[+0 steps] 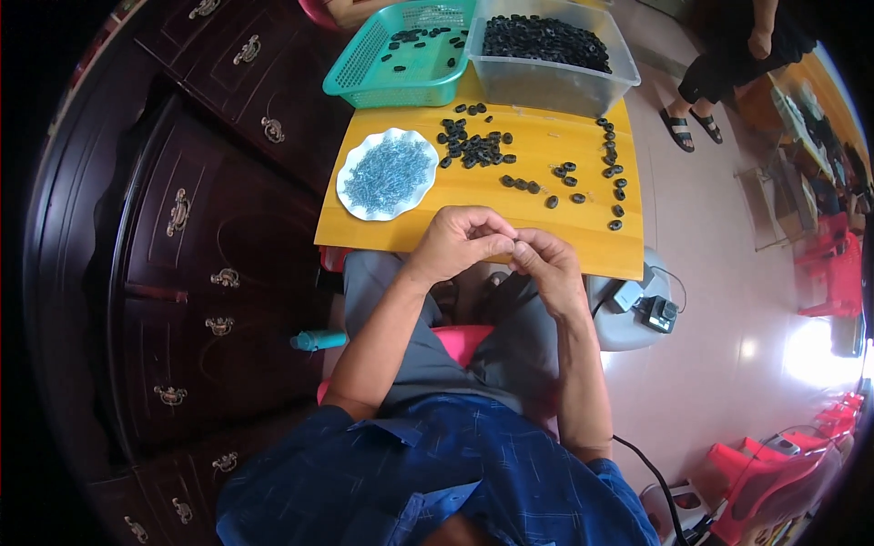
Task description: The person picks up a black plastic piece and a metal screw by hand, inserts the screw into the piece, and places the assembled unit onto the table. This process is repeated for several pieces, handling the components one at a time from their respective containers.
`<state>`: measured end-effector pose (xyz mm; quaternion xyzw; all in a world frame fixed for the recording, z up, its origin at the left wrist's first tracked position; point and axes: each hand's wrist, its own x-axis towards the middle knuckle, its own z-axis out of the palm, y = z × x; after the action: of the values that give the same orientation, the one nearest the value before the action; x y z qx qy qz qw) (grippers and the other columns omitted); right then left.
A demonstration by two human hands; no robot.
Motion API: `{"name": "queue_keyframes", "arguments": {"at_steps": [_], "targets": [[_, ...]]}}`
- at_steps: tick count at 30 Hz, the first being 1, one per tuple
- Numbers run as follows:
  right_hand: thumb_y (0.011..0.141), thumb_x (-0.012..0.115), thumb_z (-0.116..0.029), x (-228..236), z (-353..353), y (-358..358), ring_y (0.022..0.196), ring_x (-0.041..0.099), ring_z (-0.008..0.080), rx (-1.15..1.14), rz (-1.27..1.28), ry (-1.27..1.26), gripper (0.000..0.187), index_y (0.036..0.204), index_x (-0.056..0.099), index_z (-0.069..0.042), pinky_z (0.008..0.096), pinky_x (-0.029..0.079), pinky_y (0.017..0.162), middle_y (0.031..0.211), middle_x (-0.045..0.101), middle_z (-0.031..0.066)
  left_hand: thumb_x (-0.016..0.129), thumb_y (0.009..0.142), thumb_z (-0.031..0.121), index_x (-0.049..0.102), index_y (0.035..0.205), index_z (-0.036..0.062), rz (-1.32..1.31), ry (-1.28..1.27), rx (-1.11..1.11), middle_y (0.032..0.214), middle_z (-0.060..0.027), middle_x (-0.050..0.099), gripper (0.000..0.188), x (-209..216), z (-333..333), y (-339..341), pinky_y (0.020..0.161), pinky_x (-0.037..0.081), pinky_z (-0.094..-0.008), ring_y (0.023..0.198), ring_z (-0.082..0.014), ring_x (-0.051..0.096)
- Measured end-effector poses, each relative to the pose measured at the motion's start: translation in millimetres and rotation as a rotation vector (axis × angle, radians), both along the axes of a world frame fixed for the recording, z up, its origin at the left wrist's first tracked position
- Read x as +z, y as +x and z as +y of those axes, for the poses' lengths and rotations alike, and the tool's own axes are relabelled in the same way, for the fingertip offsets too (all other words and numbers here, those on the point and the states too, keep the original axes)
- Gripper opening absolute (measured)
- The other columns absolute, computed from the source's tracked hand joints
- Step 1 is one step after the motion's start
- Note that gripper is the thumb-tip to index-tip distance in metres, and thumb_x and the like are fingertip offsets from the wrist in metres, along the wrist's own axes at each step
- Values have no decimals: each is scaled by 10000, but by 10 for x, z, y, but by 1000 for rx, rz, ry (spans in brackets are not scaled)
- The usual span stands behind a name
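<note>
My left hand point(462, 240) and my right hand point(549, 262) meet fingertip to fingertip over the near edge of the yellow table point(382, 232). Both are closed in a pinch, and whatever lies between the fingers is too small or hidden to make out. To the left of my hands, a white scalloped plate point(350, 195) holds a heap of small, thin, clear-bluish pieces point(387, 175). Beyond my hands a cluster of small black ring-like parts point(473, 148) lies on the tabletop. More black parts point(569, 181) are scattered nearer the right, and several form a column point(617, 195) along the right edge.
At the table's far end stand a green perforated basket point(364, 68) with a few black parts and a translucent bin point(555, 86) full of them. Dark drawers point(209, 237) flank the left. A stool with a small camera point(659, 313) is right; a person point(728, 64) stands beyond.
</note>
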<state>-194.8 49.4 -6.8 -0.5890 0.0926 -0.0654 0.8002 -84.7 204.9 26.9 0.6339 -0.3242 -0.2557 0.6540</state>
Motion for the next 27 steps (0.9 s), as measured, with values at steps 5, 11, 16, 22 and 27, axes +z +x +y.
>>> {"name": "queue_keyframes", "arguments": {"at_steps": [5,11,16,22,27], "targets": [[986,600,-136,138,-14,-26,771,586,67,82,-33,203,217,1155,659,-15,208,482,705,959,685,23,682,921,135,666,1106,12,138,-77,-98,773,36,629,222,3,-27,187,609,480,-212,692,-25,579],[996,585,-199,157,-17,-11,741,580,72,-20,39,205,239,1163,650,-41,202,453,698,956,685,17,670,843,188,607,1229,43,-612,495,349,907,-156,666,417,-393,-247,612,713,526,-418,798,-330,657],[996,585,-202,167,-37,-9,744,579,61,-43,83,223,238,1169,650,-52,200,454,697,957,683,7,614,886,195,618,1221,49,-919,677,360,1030,-197,641,366,-418,-336,771,805,519,-476,942,-380,641],[994,587,-196,162,-66,5,743,575,51,-56,85,241,233,1170,648,-55,194,451,685,958,684,2,589,910,208,648,1068,56,-897,681,341,994,-169,643,227,-407,-397,756,768,526,-484,893,-387,645],[993,587,-186,175,-64,3,740,571,50,-59,65,253,230,1169,646,-50,197,449,677,962,686,2,590,907,201,606,910,54,-961,642,356,926,-153,643,147,-455,-371,654,706,526,-493,818,-379,651]]}}
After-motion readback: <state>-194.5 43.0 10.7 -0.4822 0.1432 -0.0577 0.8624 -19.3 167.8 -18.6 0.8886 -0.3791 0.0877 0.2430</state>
